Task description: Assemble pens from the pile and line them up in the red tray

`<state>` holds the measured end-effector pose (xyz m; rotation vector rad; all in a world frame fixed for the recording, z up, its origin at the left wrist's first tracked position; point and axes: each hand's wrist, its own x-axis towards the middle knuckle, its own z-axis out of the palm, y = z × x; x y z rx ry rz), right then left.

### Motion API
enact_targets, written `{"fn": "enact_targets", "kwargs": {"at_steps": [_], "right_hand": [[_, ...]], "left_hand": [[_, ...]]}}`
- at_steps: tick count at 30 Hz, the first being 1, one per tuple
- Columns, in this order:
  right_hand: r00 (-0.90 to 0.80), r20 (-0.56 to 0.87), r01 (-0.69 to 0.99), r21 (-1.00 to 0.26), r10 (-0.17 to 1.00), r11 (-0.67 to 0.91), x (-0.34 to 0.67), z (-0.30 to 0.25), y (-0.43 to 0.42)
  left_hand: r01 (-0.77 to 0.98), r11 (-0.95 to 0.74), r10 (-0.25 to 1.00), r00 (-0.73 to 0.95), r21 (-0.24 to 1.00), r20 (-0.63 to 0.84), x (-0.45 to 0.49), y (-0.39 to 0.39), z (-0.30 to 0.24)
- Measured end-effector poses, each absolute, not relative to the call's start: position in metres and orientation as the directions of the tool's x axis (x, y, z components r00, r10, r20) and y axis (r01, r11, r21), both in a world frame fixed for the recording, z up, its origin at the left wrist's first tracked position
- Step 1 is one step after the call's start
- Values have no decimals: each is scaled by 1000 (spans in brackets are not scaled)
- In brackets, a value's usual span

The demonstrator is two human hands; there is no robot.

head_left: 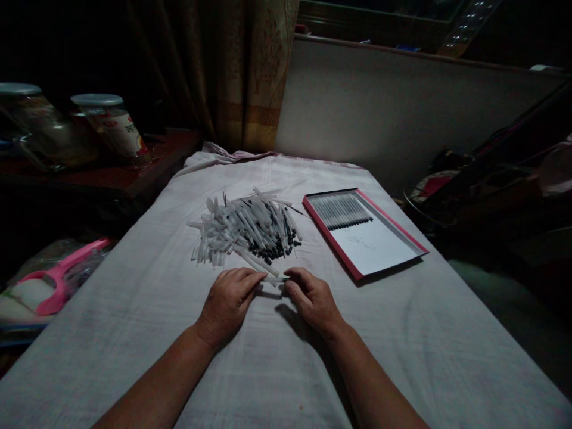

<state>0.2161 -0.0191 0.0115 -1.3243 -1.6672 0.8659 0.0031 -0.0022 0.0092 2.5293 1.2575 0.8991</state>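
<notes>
My left hand (230,301) and my right hand (310,298) meet over the white cloth (134,310), fingers pinched on the two ends of one thin clear pen (273,280) held level between them. Just beyond my hands lies a loose heap of clear pens (248,229) with black tips. To the right of the heap sits a shallow red-rimmed box (379,247) with a row of pens (342,211) laid side by side at its far end.
Two lidded jars (111,125) stand on a dark wooden shelf at the left. A pink plastic object (60,280) lies in a bag below it. A curtain (250,71) hangs behind the table. Dark clutter fills the right side.
</notes>
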Motion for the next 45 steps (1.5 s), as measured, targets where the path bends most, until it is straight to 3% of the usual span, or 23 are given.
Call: {"fn": "enact_targets", "kwargs": {"at_steps": [5,9,14,18,45], "right_hand": [[-109,238,457,-850,965,262,218,12,-19],[-122,182,424,-879,976,217,219,11,-19],[-117,249,491,-827,961,274,221,12,-20],[-125,205,474,-847,971,240,221,12,-20],[-202,298,585,-727,933,359,222,11,-20]], "left_hand": [[671,-623,775,459,403,433,2,-2,9],[668,-620,778,457,411,431,2,-2,9],[670,-625,772,454,401,444,3,-2,9],[667,-631,766,460,395,449,3,-2,9],[661,-638,762,472,395,443,4,-3,8]]}}
